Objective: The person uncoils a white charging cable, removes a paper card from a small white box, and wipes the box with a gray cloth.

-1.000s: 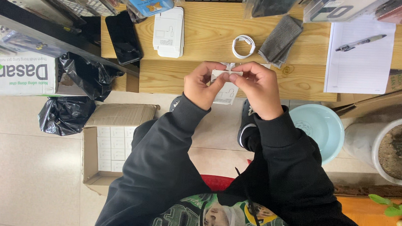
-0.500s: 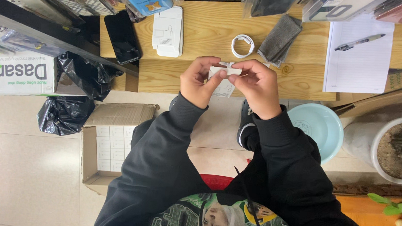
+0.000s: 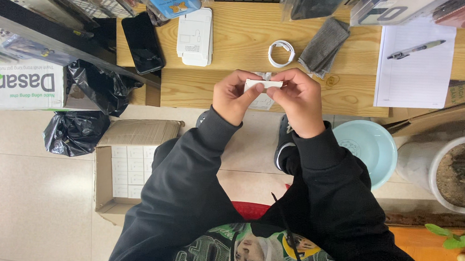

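Seen from above, a left hand (image 3: 235, 97) and right hand (image 3: 299, 101) pinch a small white box (image 3: 263, 84) together over a wooden table (image 3: 238, 49), near a coiled white cable (image 3: 281, 53).

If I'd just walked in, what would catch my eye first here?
Both hands, left hand and right hand, pinch a small white box between them above the wooden table. Behind lie a coiled white cable, a grey cloth and a black phone.

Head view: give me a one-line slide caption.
Both hands, left hand and right hand, hold a small white box over a wooden table beside a coiled white cable.
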